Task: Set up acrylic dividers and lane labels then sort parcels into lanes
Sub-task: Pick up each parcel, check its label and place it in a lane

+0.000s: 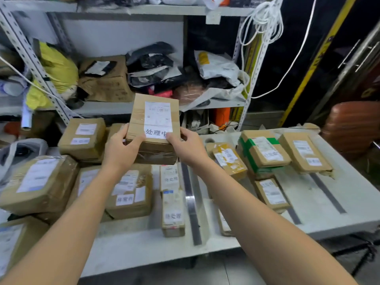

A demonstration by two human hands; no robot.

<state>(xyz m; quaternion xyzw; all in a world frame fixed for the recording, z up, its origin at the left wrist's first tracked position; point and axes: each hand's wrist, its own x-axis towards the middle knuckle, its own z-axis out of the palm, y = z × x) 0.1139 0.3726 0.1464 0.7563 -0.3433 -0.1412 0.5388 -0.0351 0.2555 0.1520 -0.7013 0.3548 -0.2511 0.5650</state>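
I hold a brown cardboard parcel (154, 128) up above the white table (349, 206), tilted toward me. It carries a white shipping label and a printed lane label with large characters. My left hand (121, 149) grips its lower left edge. My right hand (188, 146) grips its lower right edge, thumb on the printed label. Two grey divider strips (192, 204) (327, 192) lie lengthwise on the table. Labelled parcels lie in lanes: a pile at the left (127, 194), a slim row in the middle (171, 202), and boxes on the right (265, 155).
A metal shelving rack (211, 103) behind the table holds bagged and boxed parcels. White cord (261, 19) hangs from its right post. A brown ribbed object (351, 128) stands at the far right. More boxes (12, 243) sit at the lower left edge.
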